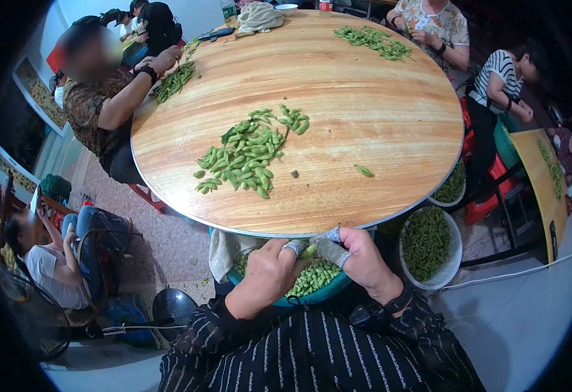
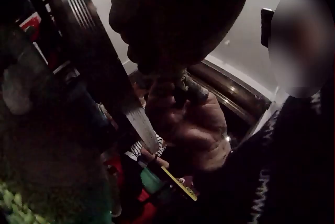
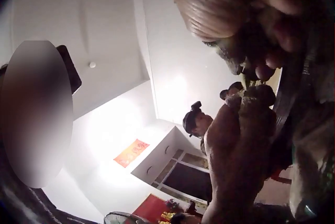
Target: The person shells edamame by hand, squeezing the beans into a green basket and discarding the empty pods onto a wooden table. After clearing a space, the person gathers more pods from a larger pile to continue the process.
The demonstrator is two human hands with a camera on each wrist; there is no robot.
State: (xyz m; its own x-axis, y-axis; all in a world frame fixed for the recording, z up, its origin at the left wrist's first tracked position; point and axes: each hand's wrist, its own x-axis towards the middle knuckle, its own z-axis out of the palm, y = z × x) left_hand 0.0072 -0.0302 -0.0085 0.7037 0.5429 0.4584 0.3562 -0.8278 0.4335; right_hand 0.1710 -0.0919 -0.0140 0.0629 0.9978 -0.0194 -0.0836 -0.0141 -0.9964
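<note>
Pod (image 1: pixel 309 251), light green, shape unclear

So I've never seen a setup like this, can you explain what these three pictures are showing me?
There's no machine here, just human hands: a left hand and a right hand, with grey covers on some fingers. The wide picture comes from a camera worn on the head, looking forward and down. The other two come from cameras on the left and right wrists. Edamame pods lie in piles on the round wooden table. Both hands pinch a green pod between them, above a teal basin of shelled beans.
</note>
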